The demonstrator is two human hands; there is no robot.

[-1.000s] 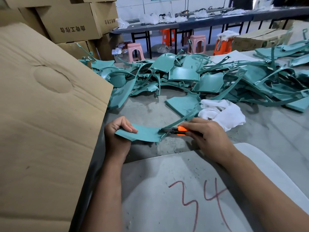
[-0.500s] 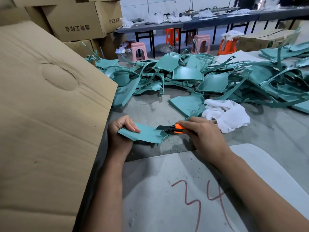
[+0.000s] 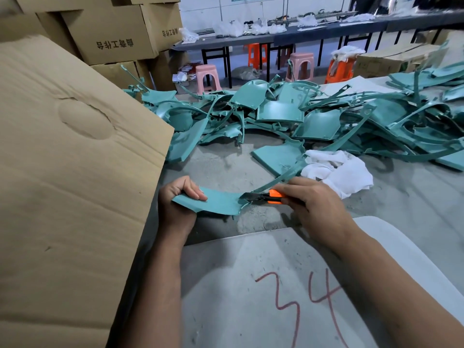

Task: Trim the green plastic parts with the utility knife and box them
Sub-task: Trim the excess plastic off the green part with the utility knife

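Between left hand (image 3: pixel 175 204) and knife-holding right hand (image 3: pixel 313 204), green part (image 3: pixel 221 200).

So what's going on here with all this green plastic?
A person is trimming molded parts by hand. The left hand grips one green plastic part by its end, while the right hand holds an orange utility knife with its blade at the part's right edge. A heap of green parts lies behind on the table, next to a white cloth. A big cardboard box stands at the left.
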